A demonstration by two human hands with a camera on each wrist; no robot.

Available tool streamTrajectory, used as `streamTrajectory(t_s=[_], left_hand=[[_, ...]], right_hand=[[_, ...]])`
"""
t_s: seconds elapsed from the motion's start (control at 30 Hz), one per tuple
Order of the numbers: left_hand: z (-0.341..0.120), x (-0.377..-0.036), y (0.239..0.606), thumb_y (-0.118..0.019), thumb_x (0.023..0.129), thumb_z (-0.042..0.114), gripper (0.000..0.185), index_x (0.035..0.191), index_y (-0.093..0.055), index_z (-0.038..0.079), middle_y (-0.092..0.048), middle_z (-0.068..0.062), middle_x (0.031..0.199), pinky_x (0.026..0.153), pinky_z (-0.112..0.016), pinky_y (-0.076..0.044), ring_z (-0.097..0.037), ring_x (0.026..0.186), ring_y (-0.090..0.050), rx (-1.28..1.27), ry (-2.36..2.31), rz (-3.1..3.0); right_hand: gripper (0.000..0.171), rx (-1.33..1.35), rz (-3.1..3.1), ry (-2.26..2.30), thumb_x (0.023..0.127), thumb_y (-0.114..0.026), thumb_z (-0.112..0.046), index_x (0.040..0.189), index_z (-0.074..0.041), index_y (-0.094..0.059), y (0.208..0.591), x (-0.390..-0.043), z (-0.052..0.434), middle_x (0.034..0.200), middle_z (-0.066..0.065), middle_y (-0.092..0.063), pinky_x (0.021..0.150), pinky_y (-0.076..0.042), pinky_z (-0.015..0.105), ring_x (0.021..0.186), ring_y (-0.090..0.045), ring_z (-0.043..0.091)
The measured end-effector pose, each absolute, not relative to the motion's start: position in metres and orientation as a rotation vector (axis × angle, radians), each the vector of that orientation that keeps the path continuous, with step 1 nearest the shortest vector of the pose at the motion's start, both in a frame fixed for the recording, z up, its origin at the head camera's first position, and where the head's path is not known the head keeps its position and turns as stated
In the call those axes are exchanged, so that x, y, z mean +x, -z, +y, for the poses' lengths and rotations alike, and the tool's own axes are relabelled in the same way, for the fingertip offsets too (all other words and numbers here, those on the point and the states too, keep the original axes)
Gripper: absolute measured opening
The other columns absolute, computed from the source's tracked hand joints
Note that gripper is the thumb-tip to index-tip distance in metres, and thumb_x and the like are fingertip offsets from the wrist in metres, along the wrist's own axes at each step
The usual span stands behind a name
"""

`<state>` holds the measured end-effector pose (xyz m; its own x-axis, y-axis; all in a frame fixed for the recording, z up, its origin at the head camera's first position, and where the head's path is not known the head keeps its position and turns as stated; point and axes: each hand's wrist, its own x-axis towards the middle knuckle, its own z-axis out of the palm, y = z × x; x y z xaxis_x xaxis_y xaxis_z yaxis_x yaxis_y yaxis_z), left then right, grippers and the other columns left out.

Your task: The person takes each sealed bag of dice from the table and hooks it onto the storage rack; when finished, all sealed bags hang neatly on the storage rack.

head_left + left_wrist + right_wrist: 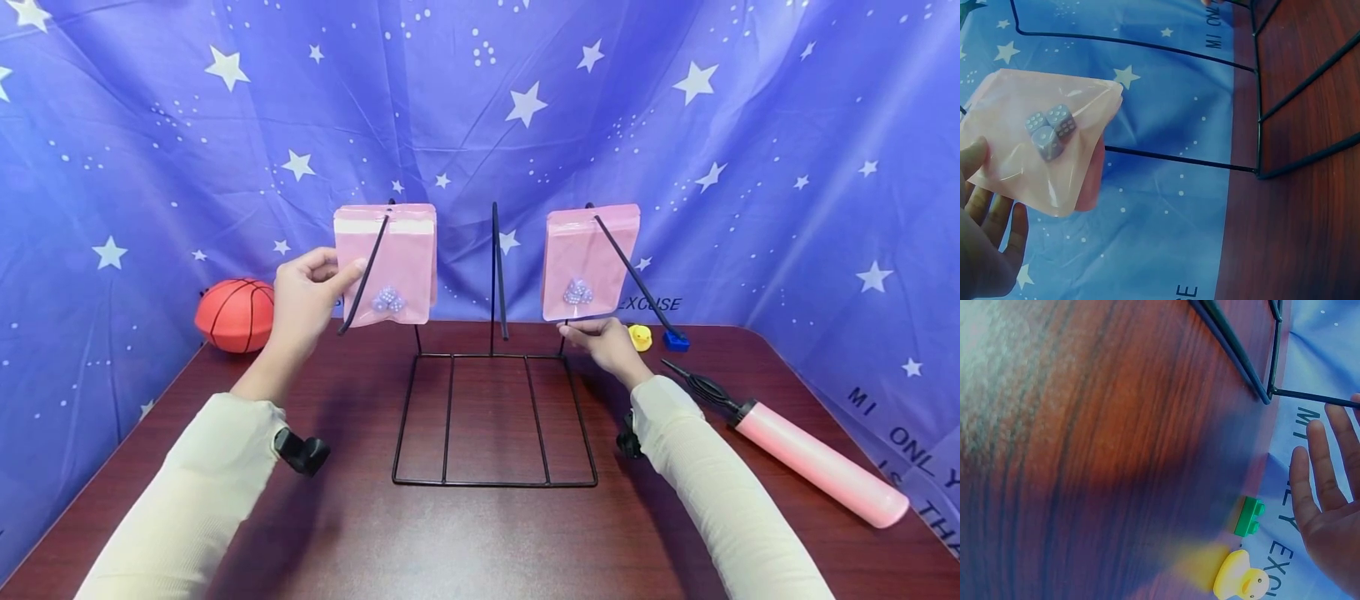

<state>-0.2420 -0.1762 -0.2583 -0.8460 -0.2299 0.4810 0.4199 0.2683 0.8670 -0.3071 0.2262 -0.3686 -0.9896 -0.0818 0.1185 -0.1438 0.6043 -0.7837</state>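
Note:
A black wire display rack (495,483) stands on the table, with three long hooks. On its left hook hangs a pink zip bag (408,258), seemingly with another behind it; grey-lilac dice (1050,131) show through its front. My left hand (307,292) pinches this bag's left edge, thumb in front and fingers behind. Another pink bag (592,262) with dice hangs from the right hook. Just beneath it, my right hand (607,346) pinches the rack's right upright. Its other fingers (1322,465) stretch out straight in the right wrist view. The middle hook (501,283) carries nothing.
An orange-red basketball-patterned ball (236,317) sits at the back left. Behind the right hand are a yellow toy duck (640,337), a blue toy block (676,340) and a green block (1249,517). A pink hand pump (821,462) lies on the right.

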Motion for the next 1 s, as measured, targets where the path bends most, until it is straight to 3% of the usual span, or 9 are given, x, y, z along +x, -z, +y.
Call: streamTrajectory(t_s=[0.23, 0.47, 0.67, 0.9, 1.0], left_hand=[[-0.169, -0.25, 0.26, -0.08, 0.089, 0.011, 0.024, 0.099, -0.071, -0.009, -0.061, 0.021, 0.057, 0.05, -0.014, -0.04, 0.004, 0.053, -0.052, -0.124, 1.631, -1.962], [-0.165, -0.259, 0.267, -0.082, 0.087, 0.013, 0.022, 0.095, -0.074, -0.006, -0.058, 0.026, 0.056, 0.048, -0.014, -0.037, 0.007, 0.052, -0.052, -0.049, 1.521, -1.914], [-0.161, -0.265, 0.271, -0.083, 0.086, 0.013, 0.021, 0.092, -0.075, -0.005, -0.056, 0.028, 0.057, 0.058, -0.015, -0.04, 0.01, 0.055, -0.052, -0.012, 1.43, -1.879], [-0.16, -0.268, 0.275, -0.084, 0.083, 0.02, 0.024, 0.091, -0.077, -0.002, -0.058, 0.03, 0.059, 0.088, -0.023, -0.036, 0.012, 0.056, -0.054, -0.008, 1.372, -1.873], [-0.16, -0.268, 0.276, -0.085, 0.083, 0.024, 0.027, 0.091, -0.078, -0.001, -0.059, 0.03, 0.059, 0.092, -0.029, -0.035, 0.01, 0.055, -0.056, -0.02, 1.37, -1.876]], right_hand=[[0.042, 0.19, -2.755, -1.348, 0.099, -0.068, -0.036, 0.124, -0.002, -0.073, 0.369, -0.307, 0.227, 0.112, 0.019, -0.073, 0.094, -0.054, 0.048, 0.105, -0.067, 0.03], [0.041, 0.199, -2.745, -1.36, 0.099, -0.068, -0.036, 0.123, -0.003, -0.073, 0.369, -0.306, 0.227, 0.109, 0.018, -0.074, 0.091, -0.055, 0.044, 0.101, -0.067, 0.027], [0.042, 0.2, -2.75, -1.363, 0.099, -0.068, -0.037, 0.123, -0.003, -0.073, 0.369, -0.306, 0.227, 0.11, 0.019, -0.074, 0.091, -0.055, 0.044, 0.102, -0.067, 0.028], [0.042, 0.195, -2.754, -1.369, 0.1, -0.067, -0.037, 0.124, -0.003, -0.073, 0.368, -0.305, 0.226, 0.111, 0.019, -0.073, 0.091, -0.054, 0.044, 0.102, -0.066, 0.027], [0.043, 0.193, -2.758, -1.373, 0.1, -0.067, -0.037, 0.125, -0.003, -0.072, 0.368, -0.305, 0.226, 0.111, 0.019, -0.073, 0.092, -0.054, 0.044, 0.103, -0.066, 0.027]])
